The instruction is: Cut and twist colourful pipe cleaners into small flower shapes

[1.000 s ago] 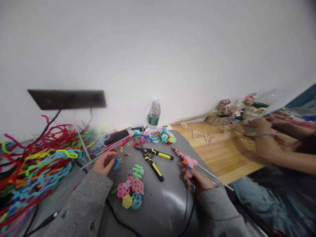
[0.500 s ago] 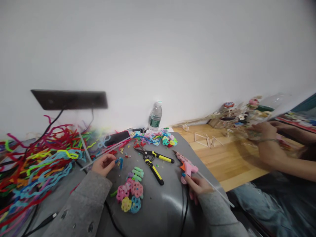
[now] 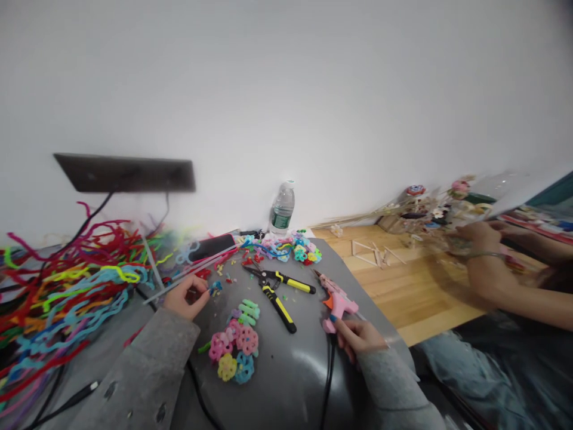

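My left hand (image 3: 187, 297) is closed in a pinch over the left side of the grey table. A small blue fuzzy pipe-cleaner piece (image 3: 216, 289) sits at its fingertips. The lower handle of a pink glue gun (image 3: 339, 303) is gripped by my right hand (image 3: 359, 338), its nozzle pointing away to the upper left. Between the hands lie yellow-and-black pliers (image 3: 278, 300) with their handles spread. Nearer me rests a cluster of pipe-cleaner flowers (image 3: 235, 346) in pink, yellow, blue and green. Small coloured scraps are scattered beyond my left hand.
A tangled heap of pipe cleaners (image 3: 80, 298) covers the left. At the back are a phone (image 3: 212, 248), a water bottle (image 3: 283, 209) and more fuzzy flowers (image 3: 307, 249). Black cables (image 3: 329, 376) cross the table. A co-worker's hands (image 3: 486, 257) work over the wooden table (image 3: 416, 298) at right.
The blue piece has turned at my left fingertips and looks more compact, with less hanging down. My right hand and the glue gun have shifted only slightly. The view has moved a little.
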`<action>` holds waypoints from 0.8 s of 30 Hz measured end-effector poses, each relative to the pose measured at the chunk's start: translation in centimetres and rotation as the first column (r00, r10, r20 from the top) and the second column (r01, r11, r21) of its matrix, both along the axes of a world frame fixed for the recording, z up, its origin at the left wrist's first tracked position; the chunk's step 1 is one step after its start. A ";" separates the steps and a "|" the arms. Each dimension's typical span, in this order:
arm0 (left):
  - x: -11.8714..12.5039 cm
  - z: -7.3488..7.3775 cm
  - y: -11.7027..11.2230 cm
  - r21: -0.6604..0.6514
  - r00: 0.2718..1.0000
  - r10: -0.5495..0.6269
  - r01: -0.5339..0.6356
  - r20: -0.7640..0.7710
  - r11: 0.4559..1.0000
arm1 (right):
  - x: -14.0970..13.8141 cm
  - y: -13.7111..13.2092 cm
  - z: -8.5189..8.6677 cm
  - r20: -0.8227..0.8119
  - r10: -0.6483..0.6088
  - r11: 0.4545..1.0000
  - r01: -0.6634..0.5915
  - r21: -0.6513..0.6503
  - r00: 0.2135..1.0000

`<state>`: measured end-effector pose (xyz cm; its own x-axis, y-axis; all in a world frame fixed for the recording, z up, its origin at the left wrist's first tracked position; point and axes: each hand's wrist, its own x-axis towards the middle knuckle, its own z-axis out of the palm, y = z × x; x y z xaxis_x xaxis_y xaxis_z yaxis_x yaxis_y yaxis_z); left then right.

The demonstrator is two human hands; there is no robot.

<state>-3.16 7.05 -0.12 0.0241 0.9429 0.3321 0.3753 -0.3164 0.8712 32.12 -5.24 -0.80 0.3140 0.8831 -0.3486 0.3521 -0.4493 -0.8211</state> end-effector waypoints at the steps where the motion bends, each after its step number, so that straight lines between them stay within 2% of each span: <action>1: 0.0 -0.1 0.0 0.009 1.000 0.000 0.000 -0.006 1.000 | 0.1 0.0 -0.1 -0.001 0.008 1.000 -0.008 0.008 1.000; 11: -0.4 0.1 -0.2 -0.015 0.984 0.030 -0.033 -0.173 0.999 | 1.2 -0.7 -0.8 0.043 0.112 0.992 -0.114 0.057 0.993; 17: -1.4 -0.9 0.0 -0.028 0.979 0.027 -0.034 -0.201 0.999 | 0.9 -0.8 -0.5 0.042 0.115 0.989 -0.118 0.086 0.993; 21: -1.9 -1.5 0.1 -0.026 0.972 0.023 -0.030 -0.235 0.999 | 0.5 -1.1 0.3 0.047 0.063 0.989 -0.069 0.131 0.997; 24: -1.9 -1.4 -0.1 -0.017 0.968 0.028 -0.034 -0.248 0.999 | -0.4 -1.4 1.3 0.033 -0.014 0.971 0.006 0.240 0.999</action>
